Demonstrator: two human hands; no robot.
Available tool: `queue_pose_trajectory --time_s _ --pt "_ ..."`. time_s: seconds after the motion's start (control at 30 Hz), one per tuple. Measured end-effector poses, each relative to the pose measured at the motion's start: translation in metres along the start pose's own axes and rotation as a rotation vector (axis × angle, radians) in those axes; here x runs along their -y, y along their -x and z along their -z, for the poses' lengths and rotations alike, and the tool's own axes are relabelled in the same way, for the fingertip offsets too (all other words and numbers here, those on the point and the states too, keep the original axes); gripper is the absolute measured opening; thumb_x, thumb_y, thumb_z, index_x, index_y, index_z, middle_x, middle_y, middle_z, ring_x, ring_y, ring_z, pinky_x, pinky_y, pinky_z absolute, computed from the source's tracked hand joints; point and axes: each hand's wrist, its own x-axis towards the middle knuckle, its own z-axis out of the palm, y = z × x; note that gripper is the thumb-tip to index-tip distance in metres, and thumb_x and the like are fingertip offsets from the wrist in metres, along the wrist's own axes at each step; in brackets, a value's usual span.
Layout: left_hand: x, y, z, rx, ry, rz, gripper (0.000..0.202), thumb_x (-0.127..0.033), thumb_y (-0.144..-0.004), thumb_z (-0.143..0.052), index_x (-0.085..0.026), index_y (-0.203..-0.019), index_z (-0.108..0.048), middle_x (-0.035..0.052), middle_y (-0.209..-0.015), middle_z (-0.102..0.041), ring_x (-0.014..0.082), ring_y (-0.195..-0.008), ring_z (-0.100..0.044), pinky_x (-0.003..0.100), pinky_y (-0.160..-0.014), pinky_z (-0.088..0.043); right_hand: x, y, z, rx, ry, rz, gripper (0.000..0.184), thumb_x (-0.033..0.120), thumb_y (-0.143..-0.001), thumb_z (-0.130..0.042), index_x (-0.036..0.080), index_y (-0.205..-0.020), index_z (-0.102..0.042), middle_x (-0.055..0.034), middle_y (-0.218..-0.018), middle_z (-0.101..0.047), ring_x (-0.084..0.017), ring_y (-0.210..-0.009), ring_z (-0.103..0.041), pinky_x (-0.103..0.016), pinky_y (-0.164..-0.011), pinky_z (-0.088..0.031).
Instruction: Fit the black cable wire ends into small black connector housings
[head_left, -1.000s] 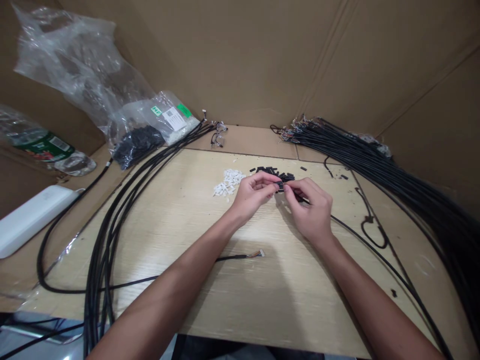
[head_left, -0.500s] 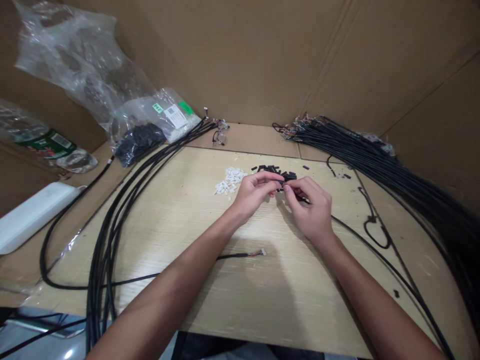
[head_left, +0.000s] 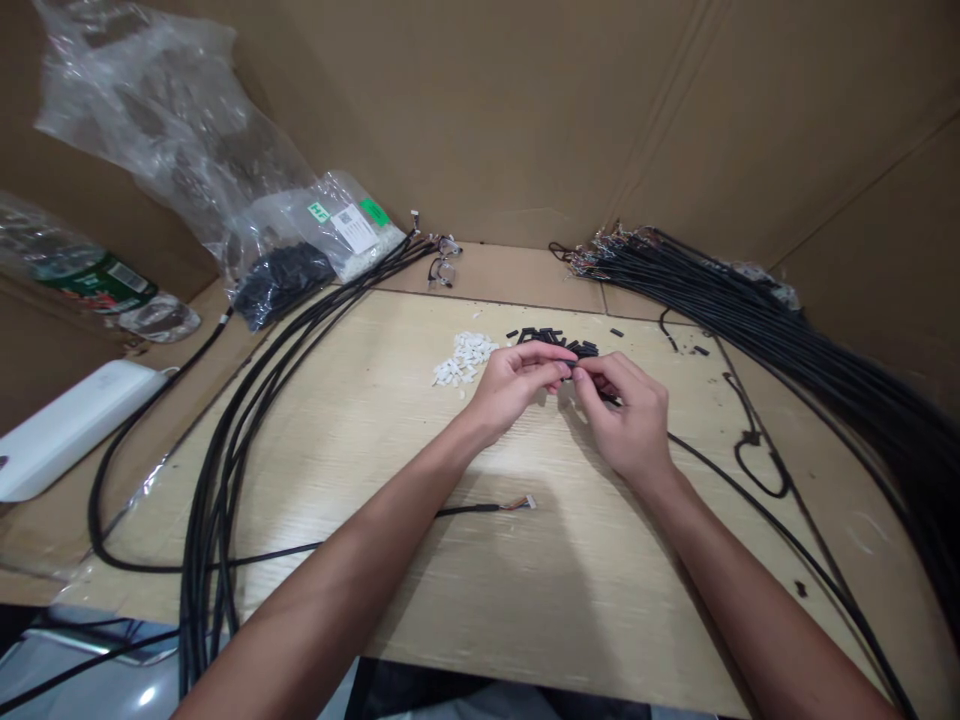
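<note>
Left hand: thumb and forefinger of the left hand [head_left: 510, 390] pinching a small dark piece [head_left: 568, 363], its exact form too small to tell.
Right hand: thumb and fingertips of the right hand [head_left: 626, 410] closed on a black cable [head_left: 750, 492], close against the left fingertips.
Held cable, position: end between the two hands, above the board; length running out under the right hand toward the lower right corner.
Black tubes: loose pile [head_left: 540, 336], just behind the fingertips.
White pieces: loose heap [head_left: 466, 358], beside the left hand.
Connector: one, white [head_left: 531, 501], on coloured wires at the end of another black cable [head_left: 476, 508], lying nearer the person, partly beneath the left forearm.
Work surface: pale wooden board [head_left: 480, 610].
Cables, right: thick black bundle [head_left: 742, 308], bare-wire ends at the back.
Cables, left: several, black, curved [head_left: 259, 395].
Far left: clear plastic bags [head_left: 176, 140], bottle with green label [head_left: 97, 280], white oblong case [head_left: 75, 425].
</note>
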Motion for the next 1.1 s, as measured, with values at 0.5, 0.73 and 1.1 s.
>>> queue_pose_trajectory --time_s 0.5,0.73,1.1 --pt "0.0035 0.0 0.002 -0.007 -0.055 -0.046 0.018 -0.029 -0.081 -0.091 -0.018 -0.096 -0.089 0.0054 -0.092 -0.083 0.0137 -0.08 -0.07 0.028 -0.076 -0.058 -0.0003 0.001 -0.0007 0.018 -0.078 -0.044 0.018 0.022 -0.108 -0.068 0.023 -0.095 -0.079 -0.002 -0.085 -0.073 -0.018 -0.072 -0.063 -0.033 -0.066 -0.048" --pt "0.0058 0.0016 0.0005 -0.004 -0.129 -0.151 0.011 -0.023 -0.086 -0.086 -0.019 -0.096 -0.087 0.0046 -0.092 -0.081 0.0136 -0.083 -0.072 0.027 -0.079 -0.058 -0.0009 0.001 -0.0008 0.021 -0.068 -0.028 0.017 0.021 -0.107 -0.068 0.022 -0.094 -0.079 -0.002 -0.084 -0.072 -0.018 -0.071 -0.063 -0.033 -0.065 -0.047" --pt "0.0055 0.0052 -0.0047 -0.077 -0.25 -0.208 0.011 -0.022 -0.087 -0.085 -0.017 -0.097 -0.086 0.0056 -0.09 -0.082 0.0141 -0.083 -0.073 0.027 -0.078 -0.059 0.0023 -0.0011 0.0003 -0.017 -0.012 -0.035 0.02 0.022 -0.104 -0.067 0.024 -0.085 -0.072 -0.0006 -0.077 -0.067 -0.018 -0.066 -0.059 -0.034 -0.064 -0.047"
